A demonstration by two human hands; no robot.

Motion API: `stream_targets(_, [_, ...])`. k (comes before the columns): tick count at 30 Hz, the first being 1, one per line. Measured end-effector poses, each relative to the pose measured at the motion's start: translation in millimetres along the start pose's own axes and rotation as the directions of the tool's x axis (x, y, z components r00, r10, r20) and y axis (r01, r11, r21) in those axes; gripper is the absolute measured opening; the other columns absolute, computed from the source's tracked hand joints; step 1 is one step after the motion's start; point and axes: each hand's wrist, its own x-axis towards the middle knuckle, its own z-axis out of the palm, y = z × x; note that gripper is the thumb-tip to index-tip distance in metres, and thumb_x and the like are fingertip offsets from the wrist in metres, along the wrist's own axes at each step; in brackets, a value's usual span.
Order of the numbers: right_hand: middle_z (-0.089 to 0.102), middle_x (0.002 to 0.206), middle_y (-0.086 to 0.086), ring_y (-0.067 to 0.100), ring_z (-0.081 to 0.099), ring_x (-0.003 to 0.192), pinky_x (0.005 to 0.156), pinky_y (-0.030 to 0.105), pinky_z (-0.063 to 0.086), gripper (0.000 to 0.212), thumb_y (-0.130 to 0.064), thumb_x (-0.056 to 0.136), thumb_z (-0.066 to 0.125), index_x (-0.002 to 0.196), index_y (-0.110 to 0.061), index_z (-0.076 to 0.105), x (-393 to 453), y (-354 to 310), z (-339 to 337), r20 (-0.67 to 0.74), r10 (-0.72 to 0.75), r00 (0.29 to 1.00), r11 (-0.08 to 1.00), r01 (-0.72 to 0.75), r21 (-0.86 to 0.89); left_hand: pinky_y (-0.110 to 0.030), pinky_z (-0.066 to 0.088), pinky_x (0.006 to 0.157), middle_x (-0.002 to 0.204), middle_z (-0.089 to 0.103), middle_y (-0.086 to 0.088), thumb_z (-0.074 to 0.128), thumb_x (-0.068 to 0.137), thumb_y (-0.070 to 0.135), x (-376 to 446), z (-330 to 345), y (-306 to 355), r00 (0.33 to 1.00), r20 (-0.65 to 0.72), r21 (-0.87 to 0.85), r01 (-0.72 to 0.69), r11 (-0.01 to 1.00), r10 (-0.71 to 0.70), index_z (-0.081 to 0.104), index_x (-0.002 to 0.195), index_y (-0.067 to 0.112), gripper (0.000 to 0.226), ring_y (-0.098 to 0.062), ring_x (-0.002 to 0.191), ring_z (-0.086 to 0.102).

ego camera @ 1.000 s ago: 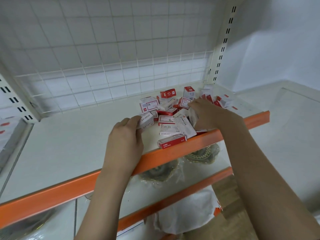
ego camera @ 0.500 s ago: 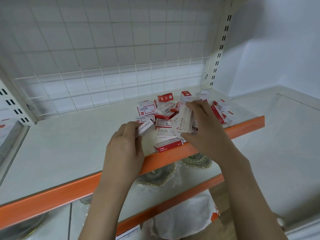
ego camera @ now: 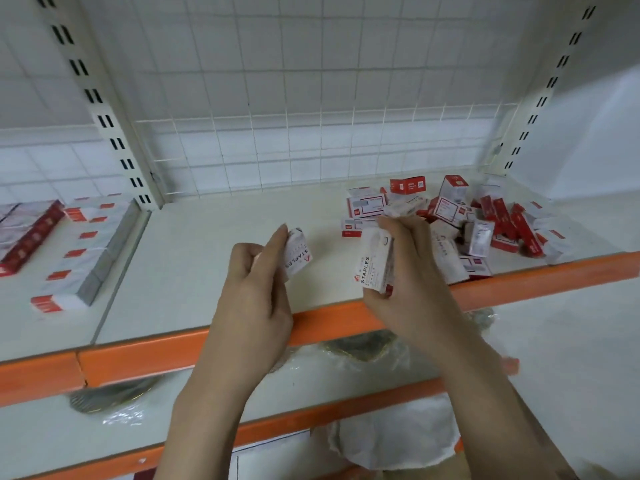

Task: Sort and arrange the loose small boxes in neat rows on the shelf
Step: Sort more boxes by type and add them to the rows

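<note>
A loose pile of small red-and-white staples boxes [ego camera: 460, 216] lies at the right end of the white shelf [ego camera: 214, 258]. My left hand [ego camera: 256, 289] grips one white staples box [ego camera: 298, 256] above the shelf's middle. To its right, my right hand [ego camera: 408, 271] holds a few white staples boxes [ego camera: 375, 263] stacked together, just left of the pile and above the orange front rail [ego camera: 329, 323].
On the neighbouring shelf at the left, boxes lie in neat rows [ego camera: 79, 254], beside dark red packs [ego camera: 31, 233]. A wire grid back panel [ego camera: 311, 140] and slotted uprights [ego camera: 114, 133] bound the shelf. Plastic-wrapped items [ego camera: 360, 348] sit on the lower shelf.
Both hands have lifted away from the pile and moved left with their boxes. The view has swung left, bringing the neighbouring shelf's rows into sight.
</note>
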Motion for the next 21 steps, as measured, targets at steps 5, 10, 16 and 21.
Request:
stream_targets(5, [0.032, 0.127, 0.004, 0.000, 0.032, 0.104, 0.074, 0.000, 0.035, 0.070, 0.002, 0.068, 0.072, 0.128, -0.010, 0.037, 12.7, -29.4, 30.3, 0.038, -0.026, 0.999, 0.999, 0.024, 0.031, 0.002, 0.031, 0.075, 0.098, 0.042, 0.001, 0.069, 0.078, 0.001, -1.4, -31.2, -32.1, 0.998, -0.001, 0.016, 0.069, 0.997, -0.069, 0.043, 0.136, 0.013, 0.065, -0.007, 0.074, 0.048])
stream_targets(10, [0.041, 0.126, 0.001, 0.010, 0.047, 0.100, 0.072, 0.006, 0.037, 0.067, -0.009, 0.074, 0.073, 0.129, -0.014, 0.035, 24.0, -73.5, 66.7, 0.074, -0.005, 0.997, 0.997, -0.002, 0.083, 0.004, 0.030, 0.075, 0.097, 0.044, 0.004, 0.069, 0.079, 0.006, 0.1, -75.8, -69.5, 0.997, -0.034, 0.048, 0.066, 0.997, -0.065, 0.048, 0.132, 0.014, 0.058, 0.006, 0.077, 0.039])
stream_targets(16, [0.043, 0.123, 0.000, 0.007, 0.047, 0.100, 0.075, 0.019, 0.042, 0.065, -0.011, 0.074, 0.073, 0.127, -0.015, 0.035, 38.0, -133.5, 113.1, 0.053, -0.025, 0.998, 0.994, 0.019, 0.109, -0.016, 0.037, 0.077, 0.106, 0.063, -0.003, 0.059, 0.072, 0.024, 2.6, -137.5, -120.1, 0.995, -0.022, 0.073, 0.094, 0.993, -0.093, 0.056, 0.121, 0.011, 0.051, -0.016, 0.096, 0.056])
stream_targets(21, [0.038, 0.114, -0.010, -0.001, 0.040, 0.093, 0.075, 0.013, 0.038, 0.065, -0.014, 0.073, 0.073, 0.126, -0.018, 0.036, 39.9, -177.7, 146.4, 0.055, 0.003, 0.999, 0.994, -0.009, 0.110, -0.020, 0.041, 0.074, 0.105, 0.066, -0.001, 0.069, 0.072, 0.008, 0.1, -180.3, -161.9, 0.996, -0.005, 0.113, 0.092, 0.989, -0.092, 0.058, 0.115, 0.016, 0.045, -0.017, 0.092, 0.058])
